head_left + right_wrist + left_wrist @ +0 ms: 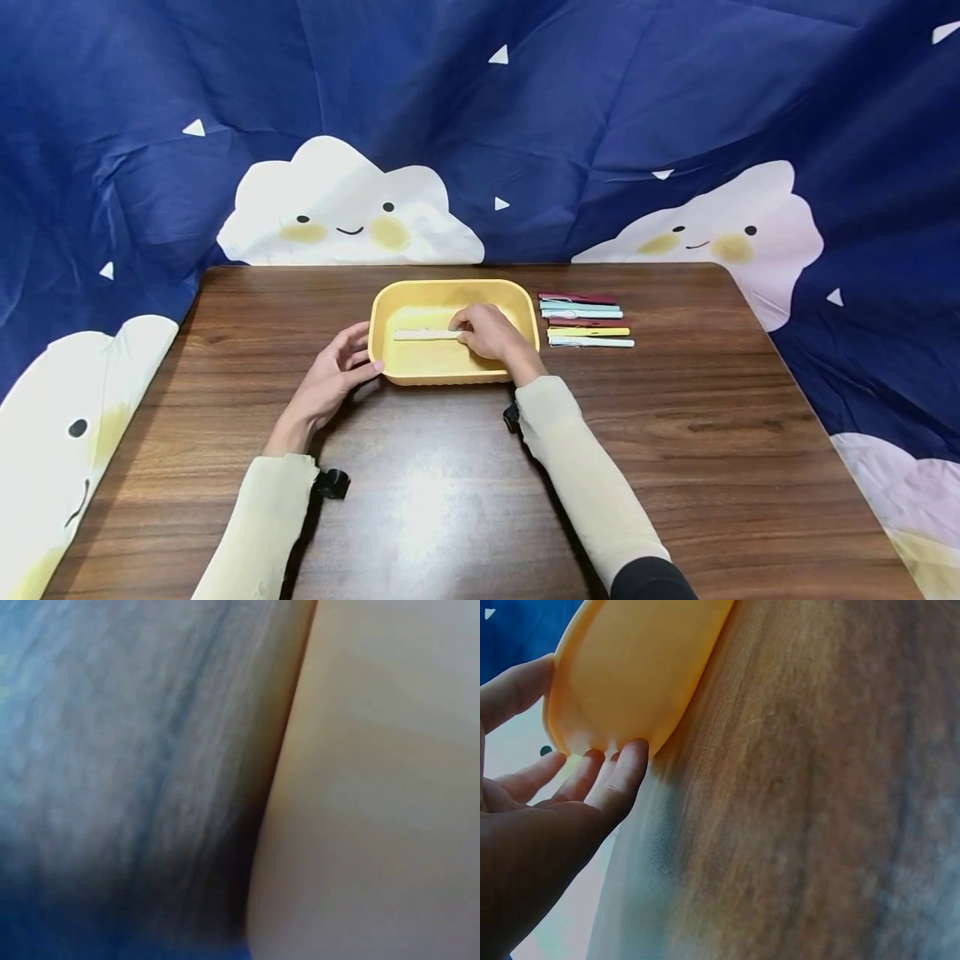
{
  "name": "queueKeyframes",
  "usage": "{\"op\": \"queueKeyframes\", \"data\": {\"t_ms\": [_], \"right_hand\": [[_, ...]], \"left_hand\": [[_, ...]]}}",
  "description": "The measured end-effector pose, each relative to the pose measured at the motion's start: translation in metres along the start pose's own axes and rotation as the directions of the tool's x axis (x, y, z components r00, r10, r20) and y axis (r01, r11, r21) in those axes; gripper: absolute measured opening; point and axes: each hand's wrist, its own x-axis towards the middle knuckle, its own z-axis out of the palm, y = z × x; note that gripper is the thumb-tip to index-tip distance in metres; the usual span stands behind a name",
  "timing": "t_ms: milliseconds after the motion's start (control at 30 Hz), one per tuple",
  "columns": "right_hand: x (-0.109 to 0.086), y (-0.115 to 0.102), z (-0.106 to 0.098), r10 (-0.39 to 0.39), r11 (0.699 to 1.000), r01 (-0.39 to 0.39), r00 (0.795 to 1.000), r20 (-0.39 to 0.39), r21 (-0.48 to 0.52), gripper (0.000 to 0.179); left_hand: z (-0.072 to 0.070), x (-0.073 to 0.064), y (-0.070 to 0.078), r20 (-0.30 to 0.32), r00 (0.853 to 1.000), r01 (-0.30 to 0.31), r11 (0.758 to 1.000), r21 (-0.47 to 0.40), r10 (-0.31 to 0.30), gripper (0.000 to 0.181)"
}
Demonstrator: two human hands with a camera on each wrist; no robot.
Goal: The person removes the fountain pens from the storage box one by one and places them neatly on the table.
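A shallow yellow plastic box (442,372) with rounded corners rests on the wooden table. My left hand (335,377) holds its left end, the thumb at the near corner and the fingers along the end wall. In the left wrist view, the fingertips (635,750) meet the wall of the box (630,675). My right hand (487,335) reaches inside and pinches the right end of a white pen (423,335). That pen lies lengthwise, low in the box. The right wrist view shows only the blurred box wall (375,787) and tabletop; the hand is out of it.
Right of the box, several pens lie in a stack of rows: a dark red pen (577,298), a light teal pen (581,307), a yellow pen (588,332) and a white pen (591,342) among them. A blue cloud-patterned cloth (525,108) hangs behind the table (712,400).
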Motion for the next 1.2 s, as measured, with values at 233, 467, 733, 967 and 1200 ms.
{"op": "queueKeyframes", "data": {"t_ms": [233, 467, 733, 967, 1200], "right_hand": [[-0.001, 0.002, -0.002, -0.022, 0.999, 0.021, 1.000, 0.022, 0.038, 0.018], [-0.002, 0.002, -0.005, -0.029, 0.996, 0.026, 0.999, 0.030, 0.084, 0.017], [-0.010, 0.001, -0.010, -0.046, 0.992, 0.047, 0.999, -0.012, 0.116, 0.017], [-0.023, 0.002, -0.020, -0.091, 0.992, 0.097, 0.993, -0.070, 0.085, 0.013], [-0.034, 0.007, -0.030, -0.134, 0.987, 0.143, 0.983, -0.129, 0.069, 0.013]], "left_hand": [[0.000, 0.001, -0.001, 0.003, 1.000, -0.003, 1.000, 0.004, 0.003, 0.073], [0.000, 0.001, 0.000, 0.001, 1.000, 0.002, 1.000, 0.004, -0.002, 0.073], [0.000, 0.001, 0.000, 0.002, 1.000, 0.004, 1.000, 0.008, -0.004, 0.074], [0.000, 0.000, -0.001, 0.000, 1.000, 0.004, 1.000, 0.009, -0.004, 0.074], [0.000, 0.001, -0.001, 0.003, 1.000, 0.013, 1.000, 0.005, -0.013, 0.073]]}}
